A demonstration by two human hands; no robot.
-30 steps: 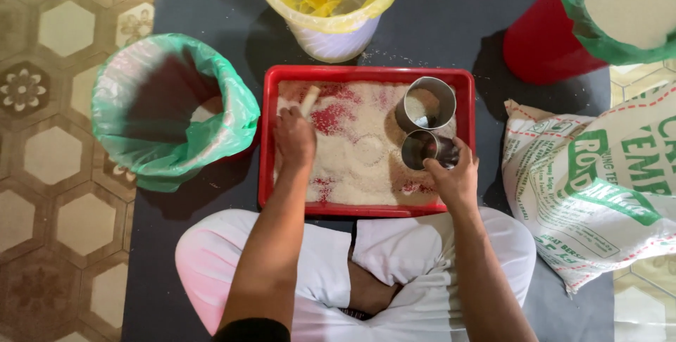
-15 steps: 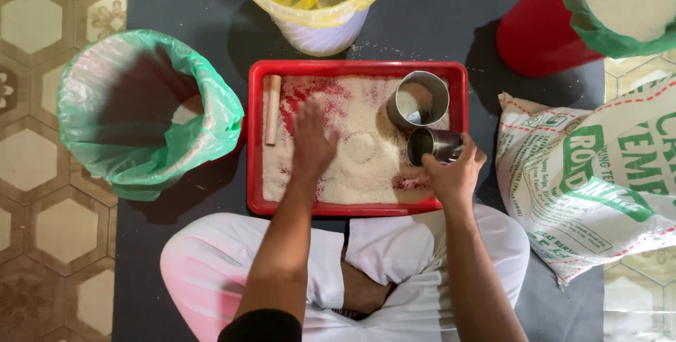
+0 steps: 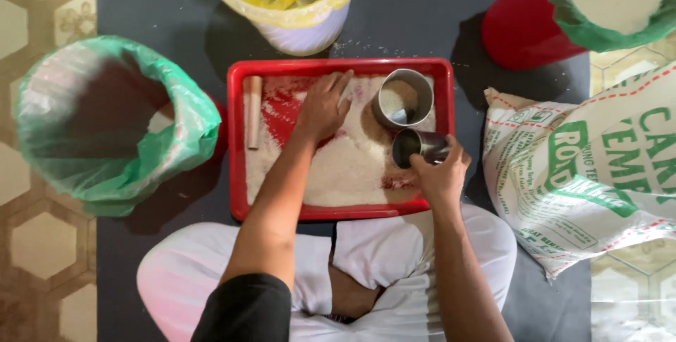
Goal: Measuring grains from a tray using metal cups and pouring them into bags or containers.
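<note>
Head view, looking down on a seated person's lap and a red tray [image 3: 236, 138] set on a dark mat [image 3: 162, 4]. The left hand [image 3: 322, 106] lies flat on the white rice [image 3: 345, 169] spread in the tray, its fingers [image 3: 343, 83] released and extended, grasping nothing. Just beyond the fingertips runs the tray's far rim. A short wooden roller [image 3: 253, 112] lies well to the outer side of this hand, parallel to the tray's left wall. The right hand [image 3: 442, 176] has its fingers clenched on a dark metal cup [image 3: 415, 146], tilted on its side with its mouth toward the rice. Just past this cup, touching or nearly touching it, an upright steel cup [image 3: 403, 97] stands in the tray, partly filled with rice. Outside the tray: a green-lined bin [image 3: 105, 124] beyond the left hand, a yellow-lined bucket [image 3: 285, 1] ahead, a red container with a green liner [image 3: 563, 11] full of rice, and a printed sack [image 3: 584, 173] beside the right hand.
</note>
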